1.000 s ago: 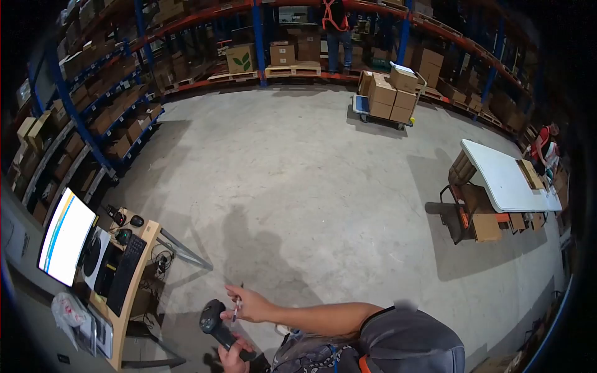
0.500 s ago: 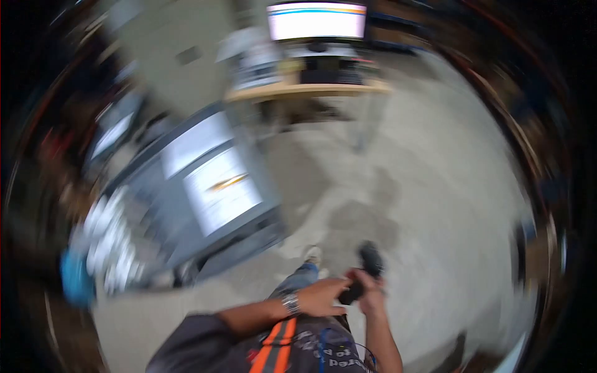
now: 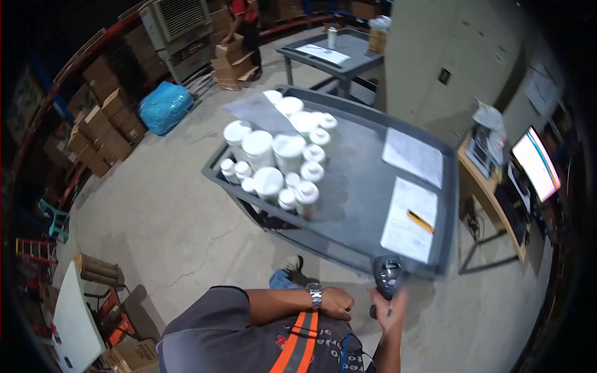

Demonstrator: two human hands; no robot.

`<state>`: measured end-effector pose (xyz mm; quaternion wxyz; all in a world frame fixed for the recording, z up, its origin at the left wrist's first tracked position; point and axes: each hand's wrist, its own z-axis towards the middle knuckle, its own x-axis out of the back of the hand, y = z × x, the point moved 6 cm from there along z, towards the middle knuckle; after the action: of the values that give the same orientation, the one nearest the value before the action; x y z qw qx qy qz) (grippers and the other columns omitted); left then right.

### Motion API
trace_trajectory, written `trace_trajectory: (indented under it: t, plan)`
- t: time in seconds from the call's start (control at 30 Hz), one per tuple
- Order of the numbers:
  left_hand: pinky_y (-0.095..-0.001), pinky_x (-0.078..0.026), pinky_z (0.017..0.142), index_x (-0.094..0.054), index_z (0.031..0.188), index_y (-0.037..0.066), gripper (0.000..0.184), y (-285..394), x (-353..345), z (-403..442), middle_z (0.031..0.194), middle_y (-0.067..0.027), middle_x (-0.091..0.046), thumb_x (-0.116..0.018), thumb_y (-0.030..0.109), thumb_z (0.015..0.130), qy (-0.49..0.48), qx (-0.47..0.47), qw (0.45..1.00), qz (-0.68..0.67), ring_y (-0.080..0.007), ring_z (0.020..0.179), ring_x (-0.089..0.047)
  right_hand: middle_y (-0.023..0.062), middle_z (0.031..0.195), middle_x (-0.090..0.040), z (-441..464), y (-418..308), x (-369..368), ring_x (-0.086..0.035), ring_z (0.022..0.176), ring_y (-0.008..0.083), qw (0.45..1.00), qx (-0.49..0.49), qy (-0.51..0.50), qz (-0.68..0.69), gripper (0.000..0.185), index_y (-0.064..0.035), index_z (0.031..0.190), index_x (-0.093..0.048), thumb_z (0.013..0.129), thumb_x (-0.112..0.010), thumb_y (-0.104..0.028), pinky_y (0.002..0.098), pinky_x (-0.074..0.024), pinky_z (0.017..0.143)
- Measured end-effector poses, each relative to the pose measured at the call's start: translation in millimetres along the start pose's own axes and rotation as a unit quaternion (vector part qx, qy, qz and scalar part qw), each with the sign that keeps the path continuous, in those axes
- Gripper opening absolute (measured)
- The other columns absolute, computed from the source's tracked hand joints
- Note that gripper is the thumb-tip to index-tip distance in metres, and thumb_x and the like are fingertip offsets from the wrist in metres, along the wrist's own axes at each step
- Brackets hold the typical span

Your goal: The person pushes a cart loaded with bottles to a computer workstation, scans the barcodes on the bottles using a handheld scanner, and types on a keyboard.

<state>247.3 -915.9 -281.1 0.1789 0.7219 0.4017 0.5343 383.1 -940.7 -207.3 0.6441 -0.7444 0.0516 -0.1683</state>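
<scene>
My right hand [image 3: 392, 309] is wrapped around the handle of a black barcode scanner [image 3: 388, 273], its head upward near the cart's front edge. My left hand [image 3: 336, 303], with a metal watch [image 3: 315, 296] on the wrist, is held in front of my waist, apart from the scanner. Its fingers are curled in, and nothing shows in them. Ahead stands a grey cart [image 3: 354, 186]. White lidded bottles [image 3: 289, 152] of different sizes crowd its left end, with a clear plastic sheet [image 3: 261, 113] over some. Printed papers [image 3: 407, 217] lie at its right, one under a yellow-and-black cutter [image 3: 421, 221].
A desk [image 3: 494, 193] with a lit monitor [image 3: 536, 164] stands at right beside a metal cabinet [image 3: 441, 56]. Behind is a second grey cart [image 3: 348, 65]. A blue bag [image 3: 166, 107], cardboard boxes [image 3: 102, 133] and a white table [image 3: 74, 314] are at left. A co-worker [image 3: 244, 28] handles a carton.
My view has swung left, bringing the cart and its bottles to the middle and the desk to the right. My left hand has come away from the scanner, which stays in my right.
</scene>
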Motion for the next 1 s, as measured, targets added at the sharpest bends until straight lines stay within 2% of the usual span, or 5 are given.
trace_trajectory:
  t: [0.37,0.53,0.57,0.67,1.0]
  plan:
    - [-0.0423,-0.051,0.073,-0.064,0.111,0.006,0.043,-164.2,101.0,-137.4,0.093,-0.0145,-0.069,-0.048,0.042,0.094,0.146,-0.075,0.977,-0.137,-0.0297,0.082,-0.067,0.0265,0.096,-0.060,127.4,-235.0,-282.8,-0.058,0.092,0.0468,0.947,0.277,-0.135,-0.092,0.035,0.0023,0.108,-0.052,0.075,-0.064,-0.003,0.0497,-0.0471,0.078]
    - [-0.0373,-0.033,0.109,-0.048,0.138,0.012,0.047,-219.1,65.4,-147.1,0.143,-0.0122,-0.047,-0.039,0.037,0.099,0.238,-0.059,0.965,0.096,-0.0252,0.134,-0.041,0.0232,0.082,-0.055,141.7,-201.6,-314.0,-0.059,0.087,0.0433,0.961,0.098,-0.257,0.013,0.033,0.0019,0.102,-0.049,0.073,-0.065,-0.003,0.0473,-0.0483,0.075]
    - [-0.0381,-0.037,0.105,-0.052,0.132,0.009,0.043,-226.7,71.5,-157.8,0.134,-0.0128,-0.054,-0.050,0.029,0.094,0.169,-0.039,0.984,0.035,-0.0269,0.126,-0.048,0.0234,0.085,-0.057,137.3,-204.4,-301.8,-0.059,0.089,0.0429,0.939,0.309,-0.133,-0.069,0.033,0.0010,0.101,-0.050,0.072,-0.066,-0.004,0.0478,-0.0478,0.077]
    - [-0.0352,-0.047,0.092,-0.060,0.119,0.000,0.040,-144.0,134.6,-167.5,0.111,-0.0169,-0.067,-0.064,0.026,0.089,0.113,0.202,0.949,-0.211,-0.0276,0.105,-0.063,0.0227,0.100,-0.060,142.7,-185.6,-240.3,-0.062,0.091,0.0410,0.950,0.288,-0.096,-0.079,0.044,0.0040,0.109,-0.052,0.069,-0.069,0.001,0.0434,-0.0500,0.075]
    - [-0.0358,-0.053,0.070,-0.063,0.108,0.001,0.037,-63.6,177.4,-110.6,0.093,-0.0135,-0.071,-0.068,0.031,0.086,0.146,0.134,0.980,-0.033,-0.0292,0.081,-0.068,0.0202,0.080,-0.064,62.7,8.3,-14.2,-0.064,0.078,0.0402,0.989,-0.042,0.055,-0.129,0.032,-0.0015,0.098,-0.058,0.072,-0.074,-0.012,0.0448,-0.0491,0.067]
